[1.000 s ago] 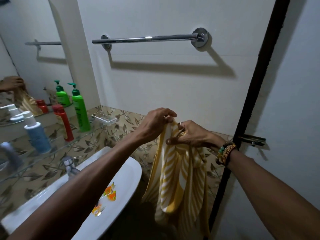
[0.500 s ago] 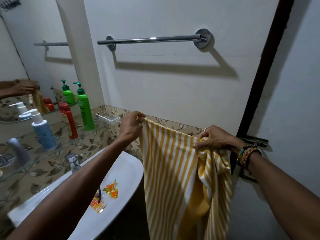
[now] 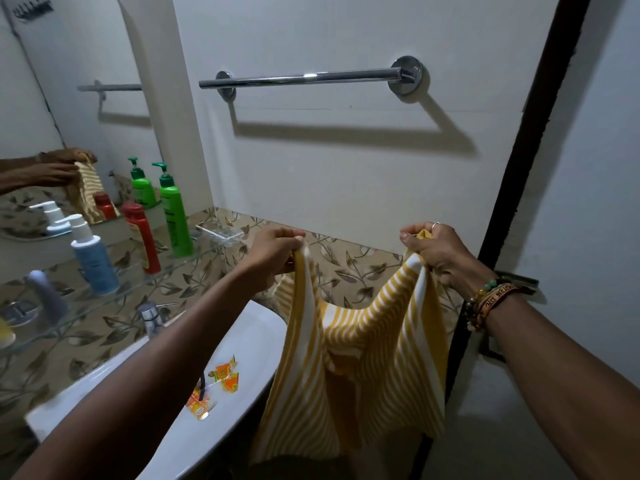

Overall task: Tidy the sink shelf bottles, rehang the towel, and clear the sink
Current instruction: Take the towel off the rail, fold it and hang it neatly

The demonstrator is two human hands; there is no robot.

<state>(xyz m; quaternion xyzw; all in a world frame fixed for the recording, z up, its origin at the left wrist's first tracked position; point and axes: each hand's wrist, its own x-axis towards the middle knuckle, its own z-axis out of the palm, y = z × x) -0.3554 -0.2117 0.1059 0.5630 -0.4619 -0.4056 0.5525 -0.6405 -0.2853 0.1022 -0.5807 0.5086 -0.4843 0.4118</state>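
A yellow-and-white striped towel (image 3: 349,368) hangs between my hands, sagging in the middle. My left hand (image 3: 273,252) grips its left top corner and my right hand (image 3: 433,251) grips the right top corner. Both are well below the bare chrome towel bar (image 3: 304,78) on the white wall. On the glass shelf (image 3: 114,299) at left stand a green pump bottle (image 3: 175,216), a red bottle (image 3: 142,237) and a blue pump bottle (image 3: 91,258). Orange wrappers (image 3: 221,379) lie in the white sink (image 3: 256,341).
A mirror (image 3: 69,98) at left reflects the bottles and my hands. A clear soap dish (image 3: 218,232) sits at the shelf's right end. The chrome tap (image 3: 150,315) stands behind the sink. A dark door frame (image 3: 519,168) with a latch runs down the right.
My hands have spread apart, opening the bunched towel out by its top corners. It now sags in the middle between them, and my right hand has risen slightly.
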